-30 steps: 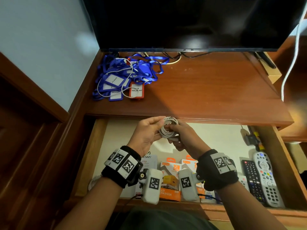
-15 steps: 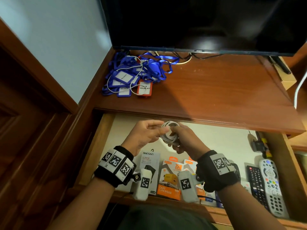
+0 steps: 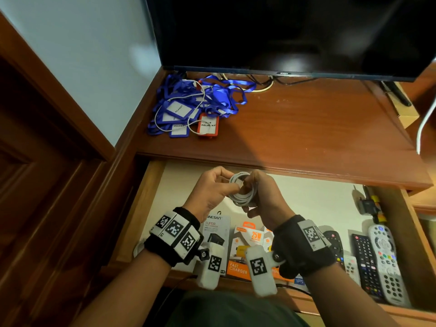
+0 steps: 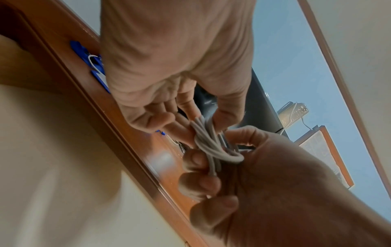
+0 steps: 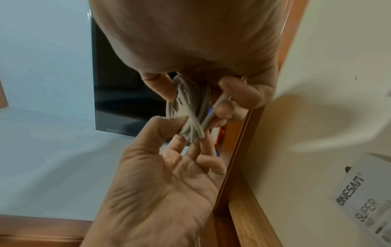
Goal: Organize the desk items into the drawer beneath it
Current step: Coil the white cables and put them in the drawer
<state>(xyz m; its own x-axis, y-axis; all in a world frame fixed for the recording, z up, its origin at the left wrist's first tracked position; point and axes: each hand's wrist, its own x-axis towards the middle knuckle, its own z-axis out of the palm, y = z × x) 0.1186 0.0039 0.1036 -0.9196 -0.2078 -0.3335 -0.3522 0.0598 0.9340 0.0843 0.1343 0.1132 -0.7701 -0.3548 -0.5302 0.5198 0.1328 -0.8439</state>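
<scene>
A coiled white cable [image 3: 241,191] hangs over the back of the open drawer [image 3: 318,204], held between both hands. My left hand [image 3: 213,188] pinches the coil's left side with thumb and fingertips; the left wrist view shows the cable [image 4: 208,142] between them. My right hand [image 3: 263,197] grips the coil's right side, its fingers curled round the cable strands [image 5: 190,108]. On the desk top [image 3: 306,128], at the back left, lies a heap of blue lanyards with badge holders [image 3: 188,107], one of them red.
In the drawer's front lie charger boxes [image 3: 252,246] and, at the right, several remote controls [image 3: 382,260]. A black adapter [image 3: 368,206] sits by the right wall. A TV [image 3: 283,31] stands at the back of the desk. A white cord [image 3: 424,119] hangs at the right.
Both hands have stayed over the drawer with the coil. The left fingers have curled in from a loose touch to a pinch on it. My view has shifted a little.
</scene>
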